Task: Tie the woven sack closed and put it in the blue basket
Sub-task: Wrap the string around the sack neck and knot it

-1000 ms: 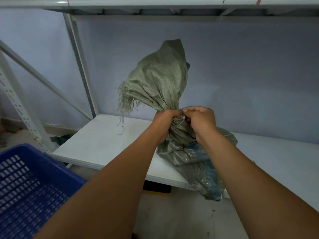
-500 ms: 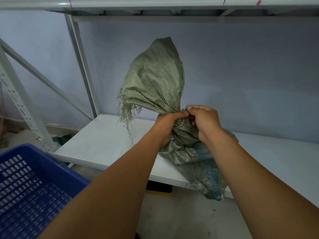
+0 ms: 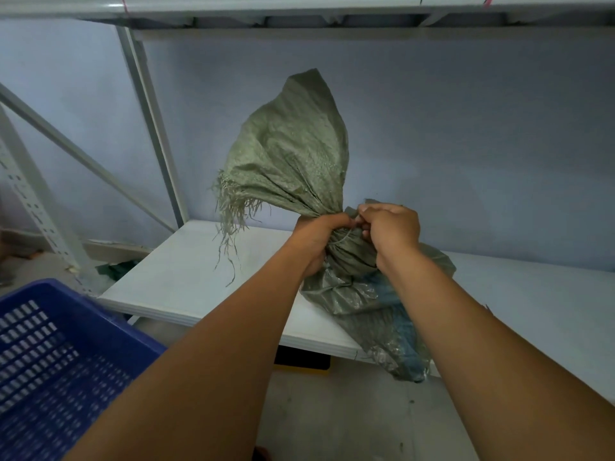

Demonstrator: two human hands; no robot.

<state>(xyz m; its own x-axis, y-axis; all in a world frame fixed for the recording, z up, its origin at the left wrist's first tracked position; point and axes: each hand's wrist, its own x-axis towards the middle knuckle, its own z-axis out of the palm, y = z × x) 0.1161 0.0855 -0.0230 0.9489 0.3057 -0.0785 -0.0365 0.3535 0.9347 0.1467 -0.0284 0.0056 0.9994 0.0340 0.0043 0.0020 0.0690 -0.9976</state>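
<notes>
Now, tying: left hand (image 3: 317, 232) clenched round the gathered sack (image 3: 293, 154) neck; right hand (image 3: 391, 227) pinching string (image 3: 342, 237) there.
Knot: seemingly unfinished.
Left: sack into empty basket (image 3: 50, 344).

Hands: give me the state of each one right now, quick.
Left hand: closed around the gathered neck of the woven sack.
Right hand: closed, fingers pinching the thin string at the sack's neck.

Both arms reach forward, bare and nearly straight. The left hand (image 3: 317, 237) is closed in a fist. The right hand (image 3: 391, 227) is just beside it, fingers (image 3: 367, 216) curled and pinching.
</notes>
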